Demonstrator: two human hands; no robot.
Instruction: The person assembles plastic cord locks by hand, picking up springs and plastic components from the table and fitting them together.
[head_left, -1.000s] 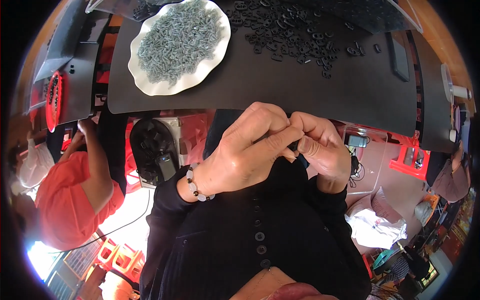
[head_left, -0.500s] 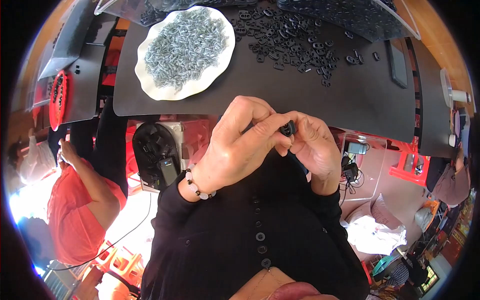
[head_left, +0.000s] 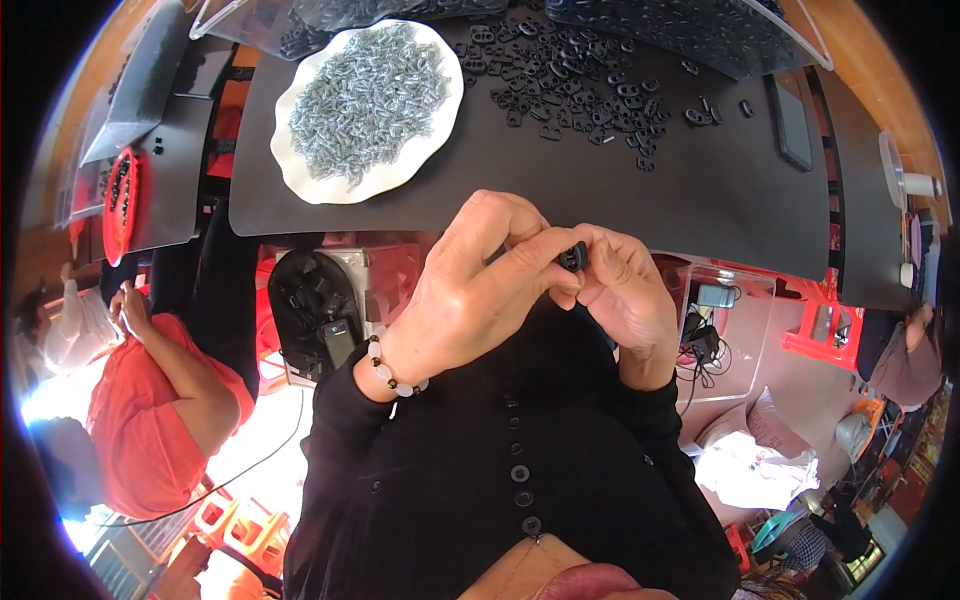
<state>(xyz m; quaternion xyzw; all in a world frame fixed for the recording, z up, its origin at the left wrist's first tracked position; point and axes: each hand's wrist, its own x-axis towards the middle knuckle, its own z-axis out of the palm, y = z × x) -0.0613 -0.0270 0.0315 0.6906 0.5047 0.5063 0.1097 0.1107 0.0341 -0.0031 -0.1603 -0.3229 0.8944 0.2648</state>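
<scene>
My left hand [head_left: 480, 285] and my right hand [head_left: 625, 295] meet in front of my chest, just off the near edge of the table. Between their fingertips is a small black plastic cord lock [head_left: 573, 257], partly covered by the fingers. Both hands pinch it, thumbs and forefingers closed around its sides. Beyond them, small metal springs [head_left: 365, 105] fill a white scalloped plate [head_left: 300, 180] at the left of the table. Loose black cord-lock parts [head_left: 570, 85] are scattered to the right of the plate.
The dark table [head_left: 700, 215] spans the far side. Clear bins [head_left: 680, 40] of black parts stand at its back, and a phone [head_left: 790, 122] lies at right. Under the table are a black tray [head_left: 310, 300] and chargers [head_left: 703, 345]. A person in a red shirt [head_left: 165, 420] sits at left.
The view has shifted slightly. My hands keep nearly the same pinch on the cord lock; no other clear change shows.
</scene>
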